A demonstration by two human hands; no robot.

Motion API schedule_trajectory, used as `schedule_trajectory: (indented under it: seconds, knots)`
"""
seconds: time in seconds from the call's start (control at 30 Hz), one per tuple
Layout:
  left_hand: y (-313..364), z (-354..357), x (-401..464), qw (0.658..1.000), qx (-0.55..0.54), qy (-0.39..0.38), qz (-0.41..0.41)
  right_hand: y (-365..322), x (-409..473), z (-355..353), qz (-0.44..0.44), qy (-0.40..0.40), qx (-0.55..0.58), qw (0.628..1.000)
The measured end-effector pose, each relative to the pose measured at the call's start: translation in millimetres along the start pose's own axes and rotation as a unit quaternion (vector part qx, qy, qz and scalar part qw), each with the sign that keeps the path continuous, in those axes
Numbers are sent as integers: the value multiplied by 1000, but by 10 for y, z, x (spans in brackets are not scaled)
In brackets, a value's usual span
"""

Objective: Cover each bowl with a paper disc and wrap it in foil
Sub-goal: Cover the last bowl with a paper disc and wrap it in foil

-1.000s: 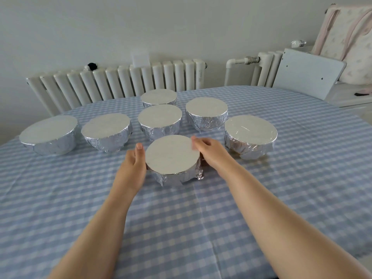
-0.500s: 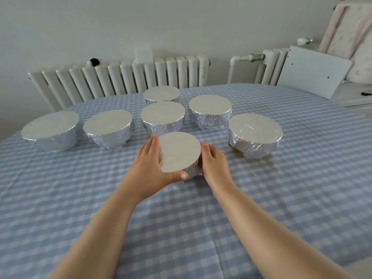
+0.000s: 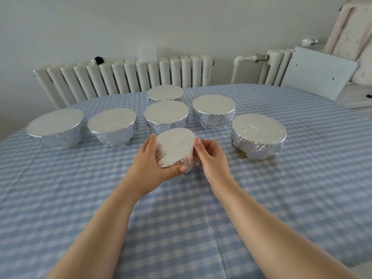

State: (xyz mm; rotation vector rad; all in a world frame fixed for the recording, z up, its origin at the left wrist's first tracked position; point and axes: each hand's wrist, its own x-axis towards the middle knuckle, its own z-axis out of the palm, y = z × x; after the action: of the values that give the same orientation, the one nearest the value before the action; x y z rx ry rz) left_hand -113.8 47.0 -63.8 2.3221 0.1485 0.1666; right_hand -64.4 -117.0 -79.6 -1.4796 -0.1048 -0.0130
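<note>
A foil-wrapped bowl [image 3: 175,148] with a flat silver top is tipped toward me, raised off the blue checked tablecloth [image 3: 181,228] at the table's middle. My left hand [image 3: 153,168] grips its left and lower side, thumb curled under the near rim. My right hand [image 3: 211,156] holds its right side, fingers curled against the crinkled foil. Several other foil-wrapped bowls stand behind: far left [image 3: 56,127], left [image 3: 112,127], centre [image 3: 166,115], back [image 3: 165,93], right of centre [image 3: 213,110] and far right [image 3: 258,135].
A white radiator [image 3: 124,77] runs along the wall behind the table. A white board [image 3: 320,73] and a cushioned seat [image 3: 352,37] stand at the back right. A small foil scrap [image 3: 257,174] lies on the cloth to the right.
The near bowl was flat on the table a second ago. Both hands have taken hold of it, lifted it and tipped its top toward me.
</note>
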Motion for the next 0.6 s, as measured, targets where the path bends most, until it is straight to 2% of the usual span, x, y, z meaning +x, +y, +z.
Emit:
schedule_trajectory:
  seconds: [0.17,0.6]
  knots:
    - [-1,6,-10,1000,-5,5,4,-8,20,17,41,12,71,997]
    - [18,48,-19,999,18,29,14,7,151,55,141,76,99,982]
